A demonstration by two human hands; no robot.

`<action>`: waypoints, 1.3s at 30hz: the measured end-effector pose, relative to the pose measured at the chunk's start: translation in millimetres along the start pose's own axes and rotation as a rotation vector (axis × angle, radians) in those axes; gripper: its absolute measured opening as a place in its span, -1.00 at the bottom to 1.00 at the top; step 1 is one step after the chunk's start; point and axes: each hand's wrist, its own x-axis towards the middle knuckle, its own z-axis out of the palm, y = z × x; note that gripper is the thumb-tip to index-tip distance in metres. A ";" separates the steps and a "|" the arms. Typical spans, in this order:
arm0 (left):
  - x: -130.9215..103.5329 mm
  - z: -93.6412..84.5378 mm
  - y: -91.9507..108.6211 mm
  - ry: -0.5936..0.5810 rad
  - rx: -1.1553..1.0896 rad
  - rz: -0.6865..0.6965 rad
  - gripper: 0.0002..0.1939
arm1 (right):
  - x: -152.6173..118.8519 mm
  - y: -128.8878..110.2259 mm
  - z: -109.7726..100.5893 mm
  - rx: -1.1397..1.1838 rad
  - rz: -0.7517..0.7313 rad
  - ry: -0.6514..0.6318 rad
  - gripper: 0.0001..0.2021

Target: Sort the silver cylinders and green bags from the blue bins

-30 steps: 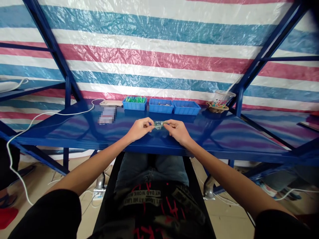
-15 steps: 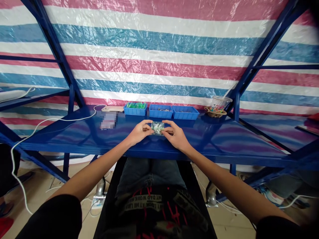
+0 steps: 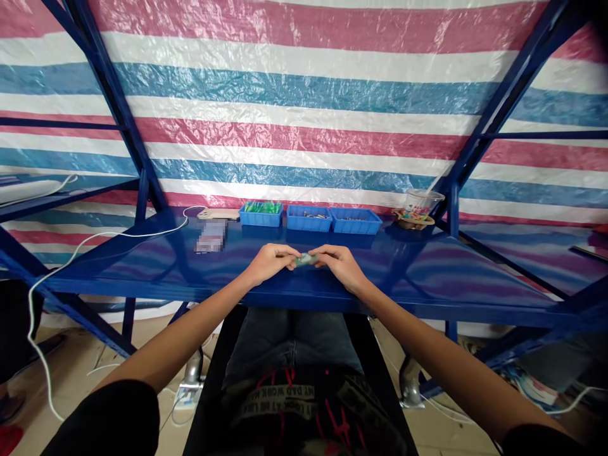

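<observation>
Okay, on the head view, left hand (image 3: 273,263) and right hand (image 3: 342,266) have their fingertips pinched on a small, blurred packet (image 3: 306,259), one at each end, between them over the blue table (image 3: 427,272). Beyond it, three blue bins (image 3: 261,219) line up, the leftmost holding green pieces (image 3: 262,207), with a plastic cup (image 3: 420,201) off to the right.

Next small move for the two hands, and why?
I'd probably tilt the packet to show its broad face, keeping both pinches. The left hand and right hand hold opposite ends, so a turn looks controllable, and it shows only as a narrow, blurred strip, its contents too unclear to make out.
</observation>
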 end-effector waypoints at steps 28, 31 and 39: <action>23.6 -25.2 -5.2 0.353 0.295 0.072 -0.44 | -1.6 -4.8 18.9 -0.538 -0.285 -0.078 -0.74; 62.6 -65.5 2.0 0.630 0.420 0.022 -0.53 | -1.4 -3.8 18.4 -0.559 -0.227 -0.087 -0.70; 138.5 -167.5 18.6 0.752 0.707 -0.223 -0.67 | 0.1 -2.2 18.3 -0.608 -0.223 -0.192 -0.71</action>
